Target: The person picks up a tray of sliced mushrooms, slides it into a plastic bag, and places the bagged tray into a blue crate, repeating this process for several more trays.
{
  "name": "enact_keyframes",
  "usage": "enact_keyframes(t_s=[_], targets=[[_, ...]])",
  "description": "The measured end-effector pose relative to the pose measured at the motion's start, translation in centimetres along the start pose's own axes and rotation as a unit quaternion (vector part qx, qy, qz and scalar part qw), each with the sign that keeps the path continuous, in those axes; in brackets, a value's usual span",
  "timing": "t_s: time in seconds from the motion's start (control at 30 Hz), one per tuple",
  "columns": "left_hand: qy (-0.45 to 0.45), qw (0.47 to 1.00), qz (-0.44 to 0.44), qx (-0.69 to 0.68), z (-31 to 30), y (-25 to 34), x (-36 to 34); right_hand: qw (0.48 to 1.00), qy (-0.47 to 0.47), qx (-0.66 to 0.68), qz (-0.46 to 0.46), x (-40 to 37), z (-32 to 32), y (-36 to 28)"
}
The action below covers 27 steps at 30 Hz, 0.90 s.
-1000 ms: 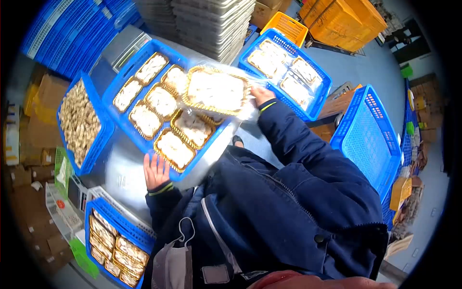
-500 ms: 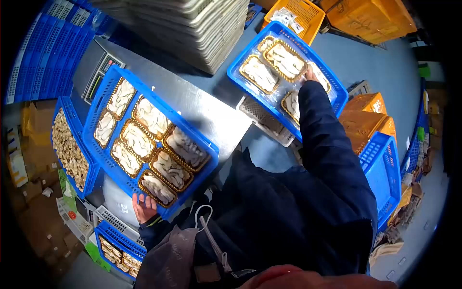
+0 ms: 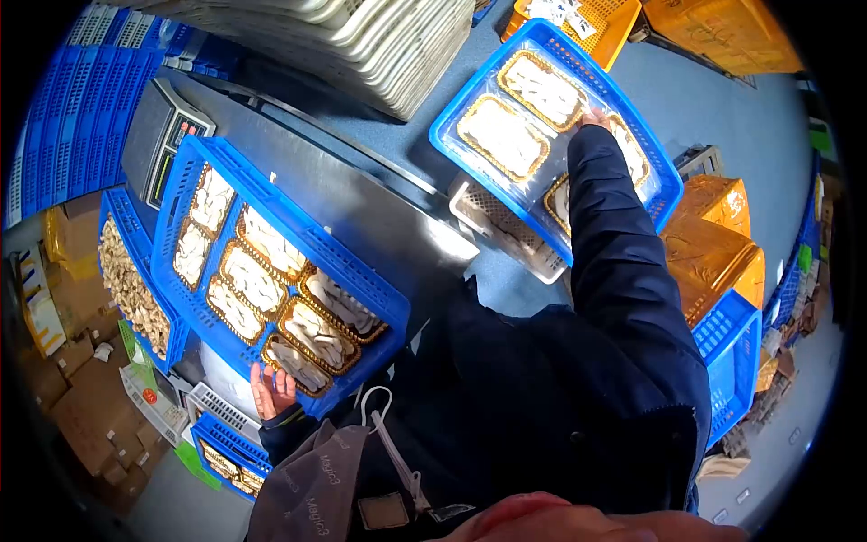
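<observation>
My right hand (image 3: 593, 119) is at the near right corner of a gold-rimmed tray of pale, mushroom-like slices (image 3: 542, 88), its fingers closed on the rim. That tray is inside the right blue crate (image 3: 470, 167), beside another filled tray (image 3: 503, 137); my sleeve partly covers others. At the near corner of the left blue crate (image 3: 348, 237), my left hand (image 3: 273, 391) has its fingers extended and apart, close to a filled tray (image 3: 298, 364). Several similar trays lie in rows in this crate.
A digital scale (image 3: 173, 144) stands on the metal table (image 3: 361, 194) behind the left crate. Farther left, a blue crate holds small brown pieces (image 3: 135, 285). Stacked white trays (image 3: 388, 63) rise at the back. Orange bins (image 3: 713, 244) and a blue crate (image 3: 730, 361) stand right.
My right hand has shifted the tray up and left within the right crate, covering the tray that showed behind it. My left fingers have straightened off the crate's edge. The view has shifted slightly.
</observation>
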<state>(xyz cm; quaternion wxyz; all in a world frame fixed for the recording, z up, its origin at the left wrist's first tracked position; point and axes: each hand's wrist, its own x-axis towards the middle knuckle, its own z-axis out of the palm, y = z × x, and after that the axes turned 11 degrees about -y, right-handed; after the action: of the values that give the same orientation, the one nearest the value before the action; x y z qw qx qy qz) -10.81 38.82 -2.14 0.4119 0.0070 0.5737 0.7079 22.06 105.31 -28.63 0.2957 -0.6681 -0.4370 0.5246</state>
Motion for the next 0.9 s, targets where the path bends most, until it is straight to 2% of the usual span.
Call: enact_keyframes(t_s=[0.07, 0.13, 0.23, 0.33, 0.37, 0.47, 0.5, 0.53, 0.57, 0.6, 0.63, 0.67, 0.7, 0.73, 0.77, 0.8, 0.83, 0.87, 0.9], targets=[[0.002, 1.000, -0.002, 0.003, 0.4, 0.0, 0.6, 0.983, 0.036, 0.172, -0.056, 0.1, 0.9, 1.2], [0.005, 1.000, -0.002, 0.002, 0.3, -0.1, 1.0, 0.988, 0.057, 0.143, -0.027, 0.6, 0.9, 1.7], [-0.032, 0.999, 0.004, -0.015, -0.2, -0.1, 1.3, 0.992, 0.113, 0.032, -0.036, 6.2, 0.3, 6.5], [-0.011, 1.000, 0.000, -0.012, -0.7, 0.0, 1.1, 0.988, 0.108, -0.110, 0.018, 0.9, 0.2, 0.0], [-0.005, 1.000, 0.000, -0.004, -0.8, 0.1, 1.0, 0.975, 0.107, -0.183, 0.060, -2.0, -0.1, -2.9], [0.000, 1.000, 0.011, -0.012, -1.8, -0.1, 0.3, 0.964, 0.116, -0.230, -0.068, 0.7, -2.0, 0.7], [0.025, 1.000, 0.008, -0.013, -1.3, 0.1, 0.1, 0.962, 0.115, -0.247, -0.020, 1.2, -2.4, 0.4], [-0.077, 0.994, 0.027, -0.066, -4.4, -0.9, 0.6, 0.965, 0.109, -0.237, -0.042, 2.0, -2.7, 1.0], [-0.004, 0.998, 0.028, -0.059, -3.8, -1.0, 0.1, 0.967, 0.102, -0.226, -0.063, 2.7, -3.1, 1.5], [-0.019, 0.997, 0.042, -0.055, -3.5, -0.9, 0.1, 0.968, 0.087, -0.181, -0.148, 3.8, -3.0, 3.4], [-0.013, 0.988, 0.006, -0.151, -6.0, -1.7, 0.6, 0.971, 0.051, -0.137, -0.189, 2.0, -1.7, 2.2], [0.024, 0.992, 0.012, -0.124, -5.6, -1.3, -0.3, 0.970, 0.012, -0.089, -0.227, -0.2, -0.6, 0.8], [0.066, 0.984, 0.008, -0.165, -5.5, -1.2, -0.8, 0.974, -0.104, 0.063, -0.193, -1.6, 0.8, 0.3], [-0.067, 0.971, 0.061, -0.221, -9.8, -3.5, -1.2, 0.971, -0.153, 0.065, -0.170, -7.4, 3.6, -3.1], [0.032, 0.981, 0.048, -0.186, -9.4, -2.9, -2.4, 0.958, -0.210, 0.057, -0.185, -12.3, 6.1, -5.1], [0.148, 0.980, 0.020, -0.129, -9.0, -2.8, -2.9, 0.956, -0.230, -0.046, -0.174, -17.9, 8.4, -7.9], [0.172, 0.978, 0.044, -0.112, -10.0, -3.6, -3.6, 0.945, -0.263, -0.033, -0.191, -22.5, 11.0, -8.9], [0.193, 0.974, 0.066, -0.099, -11.4, -4.6, -4.4, 0.929, -0.333, -0.037, -0.154, -26.9, 12.8, -9.8], [0.199, 0.972, 0.065, -0.108, -12.6, -4.8, -5.6, 0.888, -0.423, -0.001, -0.183, -33.1, 15.3, -10.7]])
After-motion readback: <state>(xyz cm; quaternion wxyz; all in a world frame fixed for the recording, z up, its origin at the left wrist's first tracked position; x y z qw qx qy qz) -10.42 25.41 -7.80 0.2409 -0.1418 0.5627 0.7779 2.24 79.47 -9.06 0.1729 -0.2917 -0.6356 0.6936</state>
